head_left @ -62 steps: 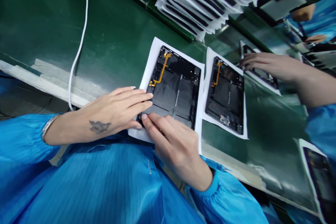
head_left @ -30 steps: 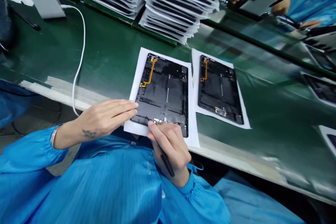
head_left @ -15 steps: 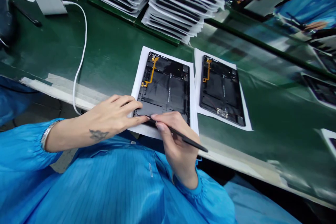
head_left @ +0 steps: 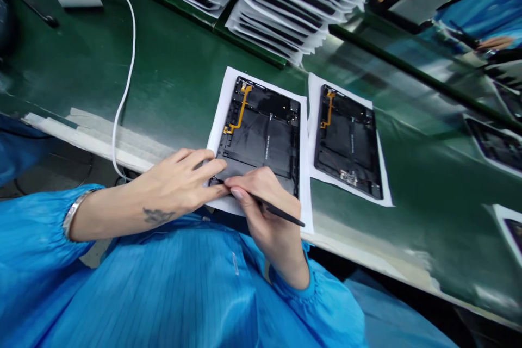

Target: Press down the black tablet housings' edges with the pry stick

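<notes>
An opened black tablet [head_left: 253, 147], with an orange flex cable [head_left: 243, 111] at its upper left, lies on a white sheet [head_left: 220, 98] in front of me. My left hand [head_left: 185, 179] rests over its lower left corner, fingers apart and stretched out, fingertips on the tablet's near edge. Pinched in my right hand [head_left: 269, 201] is a slim black pen-like tool [head_left: 285, 215]; its tip is at the same near edge, beside my left fingertip. The tool's exact kind and the part under the tip are too hidden to tell.
A second opened tablet [head_left: 346, 141] on white paper lies to the right. Tall stacks of tablets between white sheets [head_left: 285, 16] stand at the back. A white cable [head_left: 132, 60] crosses the green bench [head_left: 175, 65] at left. A co-worker's hand [head_left: 495, 43] shows far right.
My right hand and the black tool have shifted slightly left along the tablet's near edge. The left hand keeps its place on the corner. The whole view has shifted a little.
</notes>
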`<state>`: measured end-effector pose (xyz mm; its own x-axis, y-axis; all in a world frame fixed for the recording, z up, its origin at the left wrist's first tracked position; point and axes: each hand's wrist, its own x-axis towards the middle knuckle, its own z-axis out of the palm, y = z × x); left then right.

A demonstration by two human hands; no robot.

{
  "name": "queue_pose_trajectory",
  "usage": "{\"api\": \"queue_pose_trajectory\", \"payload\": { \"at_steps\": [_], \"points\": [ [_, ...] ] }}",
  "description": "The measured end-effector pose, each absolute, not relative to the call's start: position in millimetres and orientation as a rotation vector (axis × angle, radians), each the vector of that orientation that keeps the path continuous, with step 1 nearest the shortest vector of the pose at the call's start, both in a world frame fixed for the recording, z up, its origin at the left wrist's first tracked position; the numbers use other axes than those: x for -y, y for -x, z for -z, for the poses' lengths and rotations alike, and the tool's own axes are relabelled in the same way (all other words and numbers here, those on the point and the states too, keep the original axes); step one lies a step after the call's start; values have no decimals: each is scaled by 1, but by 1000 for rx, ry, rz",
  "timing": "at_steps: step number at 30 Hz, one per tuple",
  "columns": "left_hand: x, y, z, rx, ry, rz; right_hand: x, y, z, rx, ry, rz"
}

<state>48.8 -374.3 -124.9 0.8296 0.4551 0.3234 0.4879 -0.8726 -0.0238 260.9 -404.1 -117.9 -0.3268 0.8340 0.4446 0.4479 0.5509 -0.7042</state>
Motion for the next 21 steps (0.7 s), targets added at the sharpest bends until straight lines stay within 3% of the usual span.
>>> {"api": "queue_pose_trajectory", "payload": {
  "at_steps": [8,13,21],
  "points": [
    [374,-33,141,641,2876,919,401,-268,111,2021,1023,-615],
    [378,-43,138,744,2835,846,411,-293,110,1978,1148,-567],
    [367,-59,120,537,2816,688,418,-296,112,1967,1182,-477]
  ]
}}
